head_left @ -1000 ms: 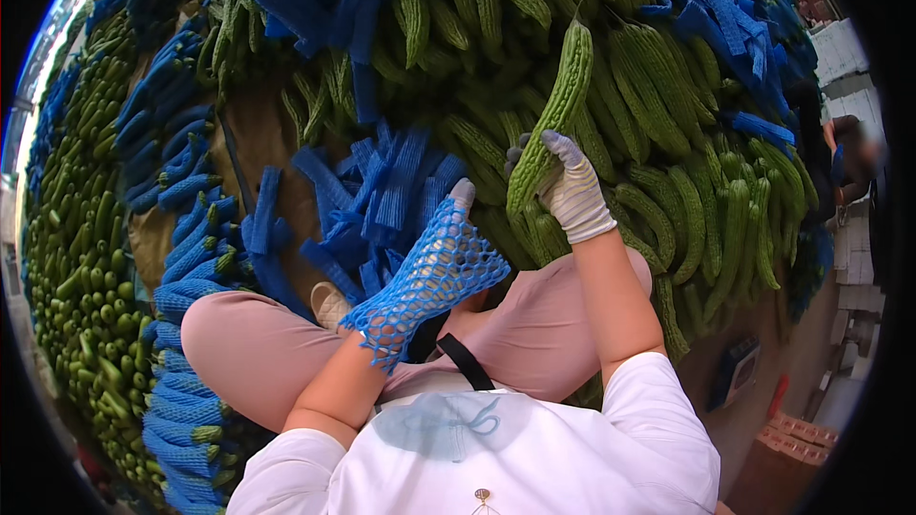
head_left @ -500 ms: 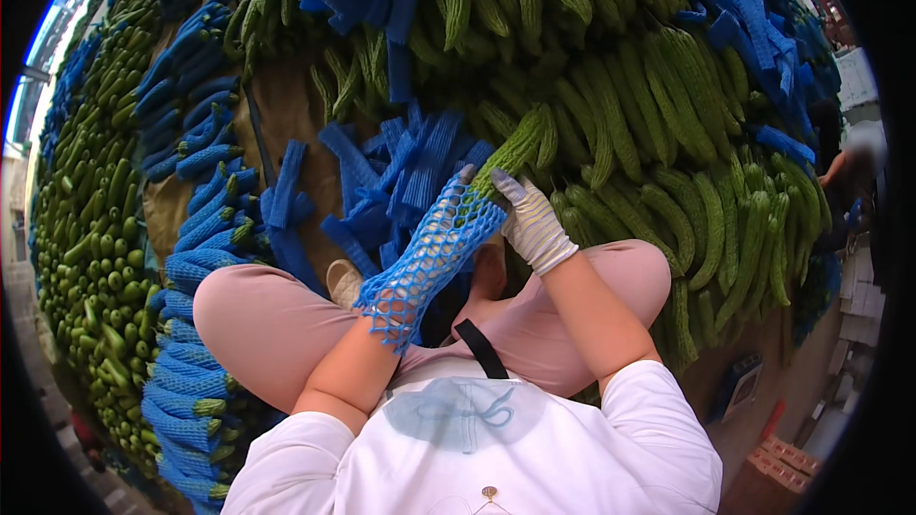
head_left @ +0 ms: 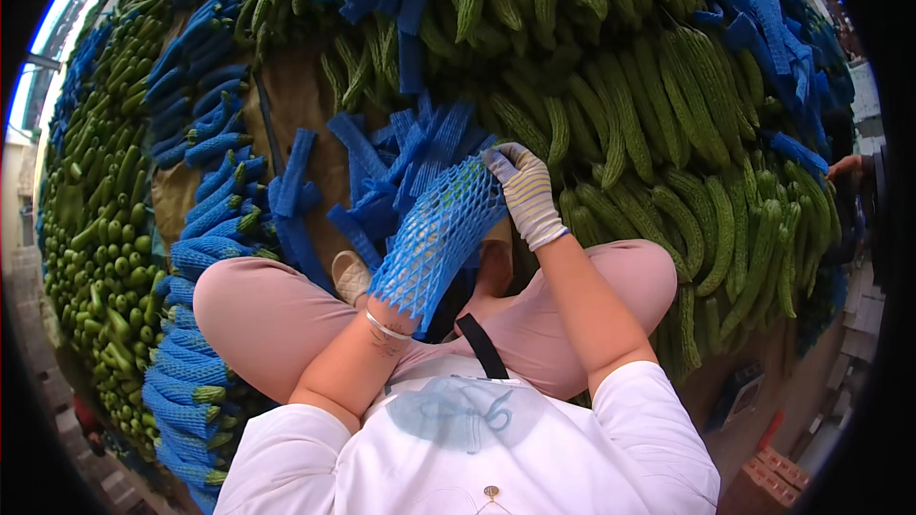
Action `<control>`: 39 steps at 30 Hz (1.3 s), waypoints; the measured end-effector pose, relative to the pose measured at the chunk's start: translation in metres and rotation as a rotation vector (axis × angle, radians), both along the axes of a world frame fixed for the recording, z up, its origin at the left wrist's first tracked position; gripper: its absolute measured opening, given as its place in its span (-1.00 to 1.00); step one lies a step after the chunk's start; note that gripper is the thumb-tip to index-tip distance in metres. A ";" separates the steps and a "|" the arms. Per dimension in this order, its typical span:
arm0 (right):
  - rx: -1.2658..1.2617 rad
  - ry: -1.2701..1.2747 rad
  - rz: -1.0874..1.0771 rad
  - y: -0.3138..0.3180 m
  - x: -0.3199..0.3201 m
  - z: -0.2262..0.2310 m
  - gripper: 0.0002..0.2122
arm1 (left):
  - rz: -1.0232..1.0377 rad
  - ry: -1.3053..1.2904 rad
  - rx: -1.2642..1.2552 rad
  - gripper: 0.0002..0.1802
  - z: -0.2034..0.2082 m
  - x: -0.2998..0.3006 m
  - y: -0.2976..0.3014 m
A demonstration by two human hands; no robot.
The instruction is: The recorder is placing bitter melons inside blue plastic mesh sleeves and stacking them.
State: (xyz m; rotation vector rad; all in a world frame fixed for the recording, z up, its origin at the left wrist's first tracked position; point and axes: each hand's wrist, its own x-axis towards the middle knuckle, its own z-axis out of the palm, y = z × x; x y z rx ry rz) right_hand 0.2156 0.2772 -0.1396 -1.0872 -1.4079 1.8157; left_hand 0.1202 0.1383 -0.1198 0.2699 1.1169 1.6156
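Think of a clock laid flat on the blue net (head_left: 441, 229), with 12 pointing away from the chest. The net was stretched out long, from the left wrist at 7 o'clock up to 1 o'clock. The left hand (head_left: 412, 265) was inside its low half, so I could not tell how tightly its fingers were curled. A green bumpy gourd (head_left: 465, 181) showed through the holes in the top half. It seemed to point along the same 7-to-1 line, with its far end near 1 o'clock. The right hand (head_left: 530, 198), in a stripy glove, came in from 2 o'clock. Its fingertips were pinched close together on the net's top end, so it was the nearer hand to that end. I could not tell if it had the gourd's tip too.

Just past the net, at 11 o'clock, lay a heap of loose blue nets (head_left: 367, 160). Farther off, at 2 o'clock, were many bare gourds (head_left: 658, 114). At 9 o'clock lay a row of netted gourds (head_left: 203, 253), and past them small green vegetables (head_left: 107, 238).
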 end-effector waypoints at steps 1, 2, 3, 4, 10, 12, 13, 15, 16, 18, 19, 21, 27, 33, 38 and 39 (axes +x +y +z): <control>0.005 -0.054 -0.034 0.012 0.002 -0.005 -0.81 | 0.002 -0.055 0.019 -0.49 0.004 0.000 -0.004; 0.009 -0.109 -0.067 0.021 0.005 -0.009 -0.79 | 0.005 -0.112 0.037 -0.51 0.009 -0.001 -0.009; 0.059 -0.182 -0.094 0.028 0.008 -0.010 -0.78 | 0.007 -0.168 0.058 -0.52 0.013 -0.001 -0.013; 0.080 -0.163 -0.127 0.034 0.008 -0.010 -0.77 | 0.008 -0.224 0.079 -0.54 0.019 -0.002 -0.015; 0.142 -0.281 -0.307 0.066 0.044 -0.052 -0.68 | -0.003 -0.387 -0.007 -0.51 0.069 0.008 -0.012; 0.098 -0.069 -0.464 0.049 0.027 -0.052 -0.59 | -0.048 -0.023 -0.034 -0.45 0.060 0.015 -0.019; -0.247 0.152 -0.335 0.036 0.025 -0.040 -0.54 | -0.059 0.122 0.070 -0.40 0.052 0.021 -0.022; -0.680 0.436 -0.024 0.004 0.024 0.014 -0.52 | -0.156 0.427 0.123 -0.40 0.031 0.028 -0.026; -0.770 0.512 0.168 -0.004 0.018 0.023 -0.55 | -0.206 0.604 0.148 -0.40 0.019 0.026 -0.031; -0.826 0.469 0.172 0.000 0.026 0.008 -0.58 | -0.226 0.344 0.090 -0.53 0.038 0.020 -0.035; -0.641 0.298 0.180 -0.002 0.026 0.011 -0.57 | -0.255 0.303 0.031 -0.60 0.036 0.006 -0.040; -0.278 0.070 0.200 -0.015 0.012 0.030 -0.46 | -0.076 0.352 -0.102 -0.68 0.030 -0.009 -0.047; -0.139 0.223 0.665 -0.060 -0.003 0.081 -0.37 | 0.208 -0.154 0.008 -0.57 0.047 -0.026 -0.044; 0.108 0.183 0.452 -0.045 -0.018 0.082 -0.52 | 0.626 -0.363 0.307 -0.62 0.101 -0.151 -0.076; 0.050 0.077 0.347 -0.037 -0.015 0.068 -0.59 | 0.871 -0.239 0.106 -0.56 0.020 -0.281 -0.116; 0.036 0.037 0.345 -0.038 -0.016 0.064 -0.60 | 0.931 -0.269 0.021 -0.51 -0.006 -0.297 -0.125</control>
